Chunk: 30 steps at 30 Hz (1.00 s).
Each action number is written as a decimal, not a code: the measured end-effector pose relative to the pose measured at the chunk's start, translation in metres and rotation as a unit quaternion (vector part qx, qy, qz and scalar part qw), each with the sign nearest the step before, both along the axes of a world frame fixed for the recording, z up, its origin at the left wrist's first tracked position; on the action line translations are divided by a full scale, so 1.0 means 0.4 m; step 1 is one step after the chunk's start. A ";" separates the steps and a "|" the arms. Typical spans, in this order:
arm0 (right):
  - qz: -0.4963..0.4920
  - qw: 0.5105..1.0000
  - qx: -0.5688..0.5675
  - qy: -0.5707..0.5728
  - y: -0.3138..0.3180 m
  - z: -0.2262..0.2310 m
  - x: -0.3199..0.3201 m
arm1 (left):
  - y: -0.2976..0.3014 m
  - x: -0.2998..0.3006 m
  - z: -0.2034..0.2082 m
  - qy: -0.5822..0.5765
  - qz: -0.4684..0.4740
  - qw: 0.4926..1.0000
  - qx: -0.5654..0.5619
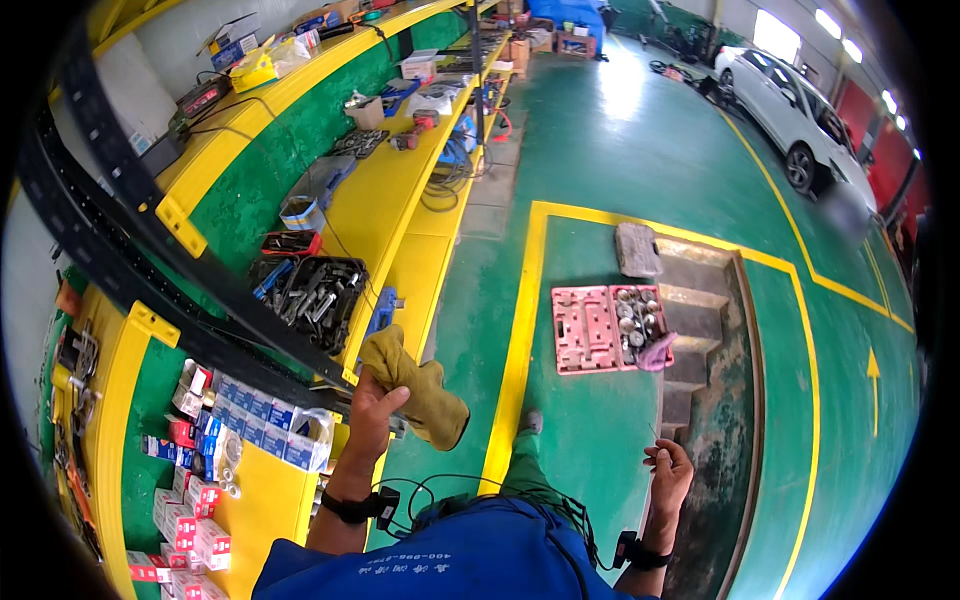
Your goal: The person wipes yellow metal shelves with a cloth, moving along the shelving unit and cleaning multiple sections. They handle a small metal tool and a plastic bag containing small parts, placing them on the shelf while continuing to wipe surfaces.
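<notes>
An olive-yellow cloth [415, 390] hangs bunched from my left hand [377, 408], its fingers closed on it beside the yellow shelving upright. My right hand [671, 468] is held out over the steps at the right, fingers pinched together. A thin, dark sliver sticks up from those fingers; it is too small to name. Ahead of my right hand, an open red tool case [583, 330] lies on the green floor. Round metal pieces [635, 318] fill its right half, and a pinkish cloth [656, 352] rests on its corner.
Long yellow shelves [385, 225] run along my left, bearing a black tray of tools [318, 300] and stacked small boxes [258, 412]. Concrete steps [690, 320] drop into a pit at the right, with a grey case [638, 250] at its far edge. A white car [790, 110] stands beyond.
</notes>
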State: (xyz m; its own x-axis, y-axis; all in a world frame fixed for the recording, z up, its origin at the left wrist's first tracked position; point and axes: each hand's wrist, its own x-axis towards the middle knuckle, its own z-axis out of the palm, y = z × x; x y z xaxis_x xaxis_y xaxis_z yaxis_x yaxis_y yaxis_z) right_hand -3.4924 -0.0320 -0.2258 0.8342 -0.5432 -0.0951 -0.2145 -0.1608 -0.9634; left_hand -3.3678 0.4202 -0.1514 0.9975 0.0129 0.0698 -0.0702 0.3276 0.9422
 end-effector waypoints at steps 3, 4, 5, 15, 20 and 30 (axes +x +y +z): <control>0.018 1.000 0.005 -0.007 -0.072 -0.023 0.246 | -0.046 0.173 -0.021 0.024 0.039 0.999 -0.016; 0.032 0.999 -0.001 -0.019 -0.088 -0.017 0.332 | -0.060 0.222 -0.022 0.031 0.058 0.998 -0.005; 0.045 0.998 -0.007 -0.030 -0.099 -0.009 0.419 | -0.055 0.279 -0.030 0.033 0.063 0.997 0.022; 0.217 0.971 -0.050 -0.090 -0.107 0.125 1.138 | -0.103 0.744 0.009 0.025 0.176 0.984 0.004; 0.206 0.974 -0.063 -0.067 -0.089 0.099 1.402 | -0.095 1.035 -0.071 0.055 0.182 0.981 -0.022; 0.130 0.987 -0.072 -0.057 -0.151 0.110 1.877 | -0.117 1.705 -0.121 0.058 0.175 0.981 -0.065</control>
State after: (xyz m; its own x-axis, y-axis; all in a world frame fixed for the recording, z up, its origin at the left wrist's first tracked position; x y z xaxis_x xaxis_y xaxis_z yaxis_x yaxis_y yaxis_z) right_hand -2.7417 -0.0923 -0.1819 0.9478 -0.3109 0.0702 -0.0398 -0.3340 -0.9417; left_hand -2.6859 0.3733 -0.1997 0.9316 0.3567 -0.0696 -0.0939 0.4212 0.9021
